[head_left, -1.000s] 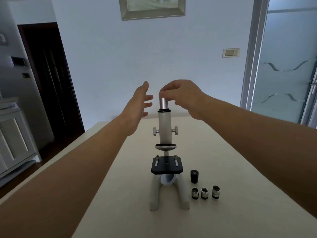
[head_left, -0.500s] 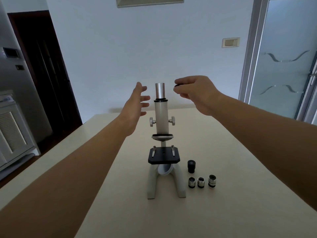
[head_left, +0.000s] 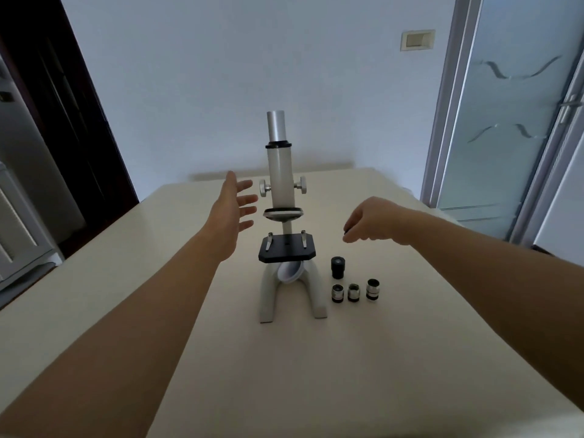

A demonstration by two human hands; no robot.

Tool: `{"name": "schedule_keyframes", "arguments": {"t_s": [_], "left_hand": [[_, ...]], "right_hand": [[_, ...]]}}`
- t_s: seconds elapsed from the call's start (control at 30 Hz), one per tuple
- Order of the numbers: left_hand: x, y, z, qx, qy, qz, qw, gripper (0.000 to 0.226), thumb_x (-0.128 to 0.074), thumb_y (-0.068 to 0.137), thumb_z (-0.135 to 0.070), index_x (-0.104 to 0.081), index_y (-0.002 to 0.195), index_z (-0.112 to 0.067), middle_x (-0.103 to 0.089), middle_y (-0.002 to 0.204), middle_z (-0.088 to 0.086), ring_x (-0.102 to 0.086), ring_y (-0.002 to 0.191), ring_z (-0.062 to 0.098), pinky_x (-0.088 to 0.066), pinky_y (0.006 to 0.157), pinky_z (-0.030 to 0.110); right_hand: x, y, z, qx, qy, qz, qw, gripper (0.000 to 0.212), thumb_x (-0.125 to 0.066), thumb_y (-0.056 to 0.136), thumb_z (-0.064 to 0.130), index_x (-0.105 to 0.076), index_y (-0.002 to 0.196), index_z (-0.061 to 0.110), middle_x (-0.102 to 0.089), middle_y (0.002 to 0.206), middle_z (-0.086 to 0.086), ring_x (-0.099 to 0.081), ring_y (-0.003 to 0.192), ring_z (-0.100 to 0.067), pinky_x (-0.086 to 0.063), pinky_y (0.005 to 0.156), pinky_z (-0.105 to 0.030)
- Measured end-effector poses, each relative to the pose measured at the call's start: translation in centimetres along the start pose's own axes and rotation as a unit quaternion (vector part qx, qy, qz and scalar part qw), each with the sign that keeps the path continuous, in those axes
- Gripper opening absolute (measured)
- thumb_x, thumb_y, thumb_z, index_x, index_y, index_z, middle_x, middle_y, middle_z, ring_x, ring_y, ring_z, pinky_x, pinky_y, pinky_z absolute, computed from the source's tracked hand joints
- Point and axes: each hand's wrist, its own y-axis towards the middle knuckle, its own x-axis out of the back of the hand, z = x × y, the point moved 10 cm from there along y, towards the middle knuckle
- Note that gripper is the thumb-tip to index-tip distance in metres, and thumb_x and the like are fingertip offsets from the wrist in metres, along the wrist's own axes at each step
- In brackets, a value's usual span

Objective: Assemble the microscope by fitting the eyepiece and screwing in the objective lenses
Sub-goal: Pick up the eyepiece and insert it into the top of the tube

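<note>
A white microscope (head_left: 279, 172) stands upright mid-table with a bare silver tube top (head_left: 275, 124) and a black stage (head_left: 287, 248). To its right, on the table, stand a black eyepiece (head_left: 338, 267) and three small silver objective lenses (head_left: 354, 291) in a row. My left hand (head_left: 232, 213) is open, fingers spread, just left of the focus knob, not touching it. My right hand (head_left: 371, 222) hovers above and behind the eyepiece, fingertips pinched on a small black cap (head_left: 346, 231) that is mostly hidden.
The cream table (head_left: 316, 374) reaches to a white wall. A dark doorway (head_left: 63, 121) is on the left and a frosted glass door (head_left: 512, 121) on the right. White furniture (head_left: 19, 235) stands at the far left.
My right hand took a small black cap off the tube top, then dropped right and down toward the loose parts. My left hand sank from tube height to knob height.
</note>
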Motion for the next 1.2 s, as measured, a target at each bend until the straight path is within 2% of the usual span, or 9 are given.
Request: {"name": "schedule_keyframes", "arguments": {"t_s": [0.17,0.27,0.4,0.53,0.63,0.73,0.8,1.0,1.2], "left_hand": [[0.3,-0.2,2.6,0.027,0.007,0.009,1.000,0.054,-0.025,0.101,-0.060,-0.065,0.112,-0.024,-0.063,0.112,0.003,-0.058,0.107,0.023,-0.045,0.100,0.045],[-0.2,-0.3,3.4,0.037,0.025,0.027,0.999,0.053,-0.027,0.100,-0.060,-0.065,0.105,-0.024,-0.063,0.114,0.004,-0.057,0.109,0.024,-0.043,0.103,0.047],[-0.6,-0.3,4.2,0.043,0.031,0.039,0.998,0.048,-0.031,0.100,-0.059,-0.065,0.101,-0.025,-0.063,0.110,0.004,-0.057,0.108,0.025,-0.043,0.106,0.049],[-0.9,-0.3,4.6,0.047,0.037,0.049,0.997,0.039,-0.037,0.101,-0.054,-0.064,0.102,-0.026,-0.062,0.110,0.003,-0.057,0.105,0.024,-0.044,0.104,0.047],[-0.9,-0.3,4.4,0.028,0.042,0.050,0.997,0.029,-0.044,0.102,-0.046,-0.064,0.099,-0.026,-0.062,0.110,0.002,-0.057,0.106,0.024,-0.046,0.100,0.046],[-0.4,-0.1,3.8,0.006,0.044,0.022,0.999,0.029,-0.047,0.101,-0.043,-0.064,0.091,-0.021,-0.063,0.104,-0.001,-0.057,0.099,0.021,-0.047,0.094,0.043],[0.0,0.1,3.5,0.000,0.038,-0.004,0.999,0.033,-0.047,0.101,-0.040,-0.059,0.080,-0.018,-0.061,0.096,-0.002,-0.056,0.092,0.019,-0.047,0.087,0.039],[0.8,0.5,2.4,0.007,-0.013,-0.041,0.999,0.023,-0.041,0.095,-0.015,-0.060,0.084,-0.015,-0.064,0.107,0.005,-0.058,0.090,0.019,-0.049,0.086,0.040],[0.5,0.9,0.5,0.015,-0.036,-0.028,0.999,0.020,-0.048,0.093,-0.021,-0.068,0.091,-0.018,-0.068,0.103,0.003,-0.064,0.092,0.020,-0.053,0.083,0.038]], "right_hand": [[-2.4,0.1,-2.3,-0.039,-0.046,0.038,0.997,0.021,-0.083,0.074,0.008,-0.078,0.093,0.001,-0.077,0.088,-0.016,-0.069,0.070,-0.021,-0.063,0.073,-0.030],[-3.7,0.0,-3.1,-0.043,-0.078,0.053,0.995,0.027,-0.084,0.073,0.009,-0.077,0.097,0.000,-0.078,0.094,-0.018,-0.070,0.075,-0.024,-0.062,0.084,-0.038],[-5.1,-0.4,-3.7,-0.058,-0.108,0.073,0.990,0.030,-0.082,0.071,0.009,-0.076,0.099,-0.001,-0.070,0.077,-0.011,-0.064,0.064,-0.020,-0.058,0.065,-0.024],[-5.9,-0.7,-3.7,-0.057,-0.147,0.079,0.984,0.036,-0.077,0.072,0.012,-0.075,0.106,0.001,-0.062,0.068,-0.004,-0.049,0.048,-0.011,-0.036,0.040,-0.010],[-5.9,-0.6,-3.5,-0.053,-0.154,0.089,0.983,0.046,-0.081,0.074,0.017,-0.071,0.117,0.003,-0.066,0.075,-0.004,-0.055,0.059,-0.014,-0.041,0.048,-0.015],[-5.5,-0.4,-2.8,-0.033,-0.164,0.080,0.983,0.058,-0.086,0.072,0.028,-0.066,0.125,0.012,-0.069,0.113,-0.008,-0.061,0.091,-0.021,-0.049,0.068,-0.024],[-5.2,-0.1,-2.0,-0.013,-0.153,0.061,0.986,0.062,-0.086,0.072,0.033,-0.064,0.127,0.015,-0.066,0.120,-0.005,-0.061,0.103,-0.023,-0.050,0.078,-0.028],[-5.9,0.4,-1.0,0.007,-0.160,0.028,0.987,0.047,-0.081,0.074,0.042,-0.072,0.108,0.011,-0.068,0.101,-0.001,-0.063,0.094,-0.021,-0.052,0.075,-0.031],[-2.7,1.1,1.0,0.025,-0.115,-0.038,0.992,0.024,-0.078,0.077,0.028,-0.077,0.095,0.012,-0.072,0.089,-0.002,-0.062,0.082,-0.019,-0.046,0.060,-0.024]]}}
